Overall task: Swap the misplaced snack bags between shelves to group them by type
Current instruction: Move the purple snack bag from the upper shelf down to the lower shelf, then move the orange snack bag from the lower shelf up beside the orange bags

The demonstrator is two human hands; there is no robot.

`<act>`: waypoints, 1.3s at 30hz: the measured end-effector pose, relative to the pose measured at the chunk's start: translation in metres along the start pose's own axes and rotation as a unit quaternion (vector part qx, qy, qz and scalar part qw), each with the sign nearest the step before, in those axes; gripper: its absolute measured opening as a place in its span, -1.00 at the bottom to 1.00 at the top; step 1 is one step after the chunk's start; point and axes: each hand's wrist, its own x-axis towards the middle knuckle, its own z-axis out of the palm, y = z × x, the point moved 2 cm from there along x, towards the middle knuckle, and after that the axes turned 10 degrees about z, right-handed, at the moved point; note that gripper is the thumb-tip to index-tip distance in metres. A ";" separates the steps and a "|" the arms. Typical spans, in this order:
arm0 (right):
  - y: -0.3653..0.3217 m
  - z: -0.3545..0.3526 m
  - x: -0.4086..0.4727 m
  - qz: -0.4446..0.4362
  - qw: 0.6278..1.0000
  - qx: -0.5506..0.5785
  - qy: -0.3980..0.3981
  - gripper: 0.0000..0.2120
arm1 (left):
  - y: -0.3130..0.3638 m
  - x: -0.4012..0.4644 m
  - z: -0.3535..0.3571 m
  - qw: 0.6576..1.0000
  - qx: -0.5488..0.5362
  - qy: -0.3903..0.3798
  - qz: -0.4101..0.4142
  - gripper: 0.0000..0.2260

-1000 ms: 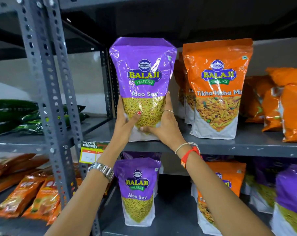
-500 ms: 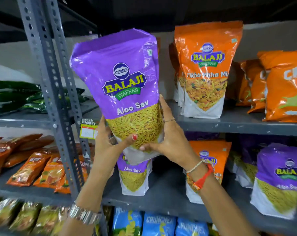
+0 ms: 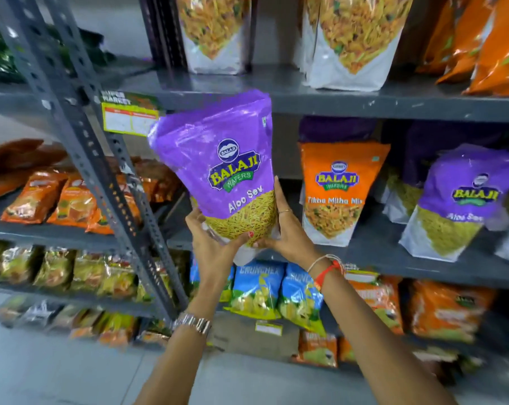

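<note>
Purple bag [image 3: 221, 173] was held tilted before the middle shelf [image 3: 393, 255], left hand [image 3: 215, 244] and right hand [image 3: 288, 229] both closed round its base (film looked slick, contents probably light and crushable, so low grip suits).

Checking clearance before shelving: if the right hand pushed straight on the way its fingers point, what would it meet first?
Probably the grey metal upper shelf's front edge above the right hand; depth is unclear.
</note>
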 end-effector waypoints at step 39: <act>0.156 -0.095 0.009 0.157 0.897 0.043 0.410 -0.14 | -0.081 -0.011 0.177 0.967 -0.022 -0.253 -0.016 -0.44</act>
